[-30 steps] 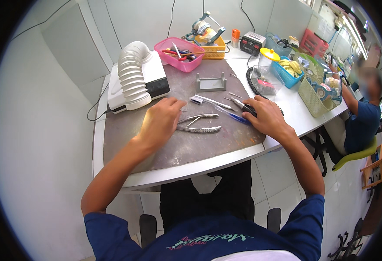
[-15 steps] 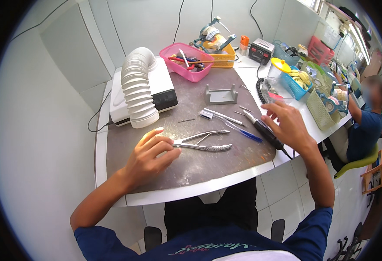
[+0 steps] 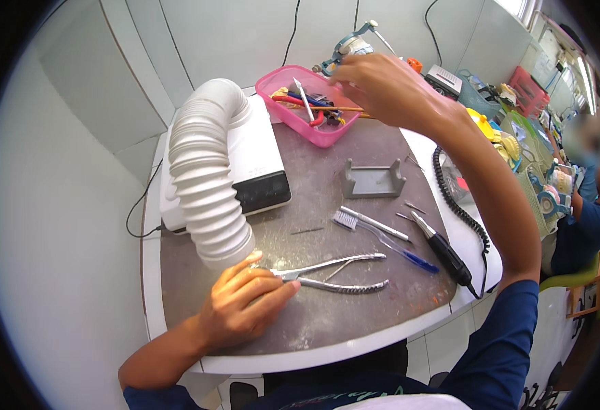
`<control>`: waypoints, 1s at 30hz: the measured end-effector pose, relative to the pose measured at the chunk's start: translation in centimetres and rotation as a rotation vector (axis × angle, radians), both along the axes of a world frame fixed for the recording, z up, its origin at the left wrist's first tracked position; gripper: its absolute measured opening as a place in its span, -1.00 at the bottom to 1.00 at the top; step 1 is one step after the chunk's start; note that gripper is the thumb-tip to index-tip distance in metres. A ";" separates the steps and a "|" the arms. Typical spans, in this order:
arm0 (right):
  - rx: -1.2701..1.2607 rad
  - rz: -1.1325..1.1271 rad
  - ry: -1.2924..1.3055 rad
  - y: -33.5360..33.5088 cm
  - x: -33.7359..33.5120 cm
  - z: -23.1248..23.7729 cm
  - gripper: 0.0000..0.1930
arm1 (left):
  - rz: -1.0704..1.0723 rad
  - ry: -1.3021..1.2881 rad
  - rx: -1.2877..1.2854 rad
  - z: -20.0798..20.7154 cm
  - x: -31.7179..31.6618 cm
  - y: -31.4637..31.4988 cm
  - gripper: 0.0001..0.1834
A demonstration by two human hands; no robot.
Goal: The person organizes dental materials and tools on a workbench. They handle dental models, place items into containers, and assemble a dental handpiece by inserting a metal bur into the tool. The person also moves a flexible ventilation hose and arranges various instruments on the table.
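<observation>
Head view: the right hand (image 3: pixel 372 83) is now at the back of the table, the left hand (image 3: pixel 245 305) remains at the pliers (image 3: pixel 290 275).
Unlike the earlier frame, where it is near the black drill (image 3: pixel 443 251), the right hand appears before the tooth model (image 3: pixel 353 46), near the pink basket (image 3: pixel 319 137); I cannot tell its grip. The left fingers curl loosely at the pliers' head; whether they pinch it, I cannot tell. The pliers lie on the grey mat (image 3: pixel 341 319).
</observation>
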State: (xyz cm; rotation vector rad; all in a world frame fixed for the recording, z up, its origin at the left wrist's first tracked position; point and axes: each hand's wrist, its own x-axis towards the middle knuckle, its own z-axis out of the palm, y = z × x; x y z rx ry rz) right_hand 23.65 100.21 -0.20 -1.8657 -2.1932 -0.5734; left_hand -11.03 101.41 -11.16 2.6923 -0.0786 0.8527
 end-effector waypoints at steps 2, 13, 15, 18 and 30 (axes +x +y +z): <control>-0.071 0.008 0.004 4.0 0.3 -0.3 -0.81 | -0.014 0.023 -0.019 -0.3 0.2 0.2 -0.70; -0.356 0.121 0.100 12.8 0.2 -2.5 -0.84 | -0.071 0.142 -0.094 -0.2 0.2 1.2 -0.64; -0.407 0.099 0.104 12.3 0.2 -1.8 -0.83 | -0.082 0.141 -0.101 -0.3 0.1 1.4 -0.63; -0.472 0.064 0.106 11.6 0.4 -0.9 -0.81 | -0.092 0.154 -0.115 -0.2 0.1 1.6 -0.63; -0.733 -0.067 0.118 11.3 0.8 0.4 -0.76 | -0.132 0.142 -0.159 -0.2 0.1 2.4 -0.69</control>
